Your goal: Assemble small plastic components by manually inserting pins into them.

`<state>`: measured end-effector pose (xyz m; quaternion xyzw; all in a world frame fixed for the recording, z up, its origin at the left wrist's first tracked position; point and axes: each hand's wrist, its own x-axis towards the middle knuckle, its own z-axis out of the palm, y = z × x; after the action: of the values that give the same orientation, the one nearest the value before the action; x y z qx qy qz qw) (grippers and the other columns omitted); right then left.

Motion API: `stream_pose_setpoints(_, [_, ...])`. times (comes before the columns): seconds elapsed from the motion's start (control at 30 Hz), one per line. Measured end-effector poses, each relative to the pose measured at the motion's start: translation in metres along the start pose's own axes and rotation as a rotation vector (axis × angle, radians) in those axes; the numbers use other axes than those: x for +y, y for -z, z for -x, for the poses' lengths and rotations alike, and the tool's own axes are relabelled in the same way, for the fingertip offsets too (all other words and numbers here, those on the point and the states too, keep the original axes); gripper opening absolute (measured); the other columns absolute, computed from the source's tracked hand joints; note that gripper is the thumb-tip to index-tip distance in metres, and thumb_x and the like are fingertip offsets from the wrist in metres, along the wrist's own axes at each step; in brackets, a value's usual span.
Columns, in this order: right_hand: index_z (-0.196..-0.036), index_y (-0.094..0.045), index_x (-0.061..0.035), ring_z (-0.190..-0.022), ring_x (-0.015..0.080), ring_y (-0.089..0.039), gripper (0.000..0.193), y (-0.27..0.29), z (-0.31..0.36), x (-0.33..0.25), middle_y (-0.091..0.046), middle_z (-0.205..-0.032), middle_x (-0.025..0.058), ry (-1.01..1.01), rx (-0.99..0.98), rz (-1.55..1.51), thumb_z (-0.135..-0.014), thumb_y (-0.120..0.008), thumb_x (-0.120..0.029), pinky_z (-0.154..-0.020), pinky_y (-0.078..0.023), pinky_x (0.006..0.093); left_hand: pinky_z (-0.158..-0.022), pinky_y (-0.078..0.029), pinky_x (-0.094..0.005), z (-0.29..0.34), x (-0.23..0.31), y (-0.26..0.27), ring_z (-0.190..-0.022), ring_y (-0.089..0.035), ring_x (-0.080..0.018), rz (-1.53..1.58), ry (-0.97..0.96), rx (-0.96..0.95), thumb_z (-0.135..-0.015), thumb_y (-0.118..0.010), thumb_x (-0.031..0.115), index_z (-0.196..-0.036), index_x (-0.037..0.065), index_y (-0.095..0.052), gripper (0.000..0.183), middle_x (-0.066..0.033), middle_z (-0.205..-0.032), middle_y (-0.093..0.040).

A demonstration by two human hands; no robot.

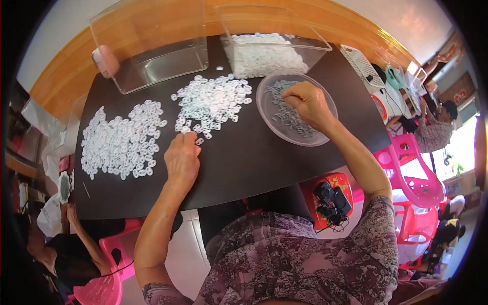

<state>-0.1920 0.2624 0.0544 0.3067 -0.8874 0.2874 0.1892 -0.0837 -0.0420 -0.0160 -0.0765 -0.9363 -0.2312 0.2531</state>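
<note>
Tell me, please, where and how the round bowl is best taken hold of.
The bowl is probably best taken by its rim, from the near left: the curved edge looks raised and stands uncovered there, while the right hand reaches in over the right side.

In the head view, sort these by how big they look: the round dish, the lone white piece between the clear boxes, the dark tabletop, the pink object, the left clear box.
1. Dark tabletop
2. Left clear box
3. Round dish
4. Pink object
5. Lone white piece
</note>
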Motion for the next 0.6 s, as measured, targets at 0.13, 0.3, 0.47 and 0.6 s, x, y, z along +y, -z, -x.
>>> stream_pose_setpoints(0.13, [-0.08, -0.066, -0.0019, -0.079, 0.0291, -0.061, 0.009, -0.003, 0.015, 0.016, -0.065, -0.079, 0.0119, -0.057, -0.026, 0.0, -0.072, -0.066, -0.006, -0.071, -0.048, 0.035, -0.063, -0.045, -0.0398, -0.001, 0.006, 0.004, -0.074, -0.057, -0.032, -0.105, 0.039, -0.076, -0.068, -0.068, 0.0, -0.081, 0.004, -0.055, 0.018, -0.0121, -0.079, -0.056])
stream_pose_setpoints(0.3, [-0.077, -0.066, -0.0036, -0.076, 0.0298, -0.059, 0.01, -0.02, 0.025, 0.021, -0.063, -0.074, 0.0105, 0.016, -0.169, 0.04, -0.068, -0.067, -0.009, -0.07, -0.046, 0.0392, -0.062, -0.045, -0.0411, -0.006, 0.0, 0.006, -0.074, -0.057, -0.0306, -0.114, 0.081, -0.145, -0.065, -0.073, 0.006, -0.075, 0.004, -0.053, 0.022, -0.0115, -0.077, -0.054])
stream_pose_setpoints(0.47, [-0.07, -0.063, -0.004, -0.075, 0.0308, -0.058, 0.008, -0.039, 0.026, 0.019, -0.06, -0.07, 0.0107, 0.067, -0.206, 0.106, -0.068, -0.066, -0.011, -0.067, -0.045, 0.0409, -0.06, -0.044, -0.0408, -0.005, 0.005, 0.011, -0.072, -0.057, -0.0303, -0.076, 0.103, -0.15, -0.064, -0.074, 0.006, -0.073, 0.004, -0.051, 0.025, -0.0108, -0.074, -0.054])
stream_pose_setpoints(0.6, [-0.062, -0.057, -0.0039, -0.078, 0.0335, -0.057, 0.008, -0.049, 0.027, 0.026, -0.06, -0.07, 0.0151, 0.051, -0.241, 0.117, -0.069, -0.06, -0.008, -0.067, -0.044, 0.0436, -0.058, -0.043, -0.04, 0.002, 0.011, 0.01, -0.069, -0.056, -0.0297, 0.053, 0.11, -0.077, -0.065, -0.073, 0.003, -0.073, 0.003, -0.05, 0.024, -0.0104, -0.072, -0.053])
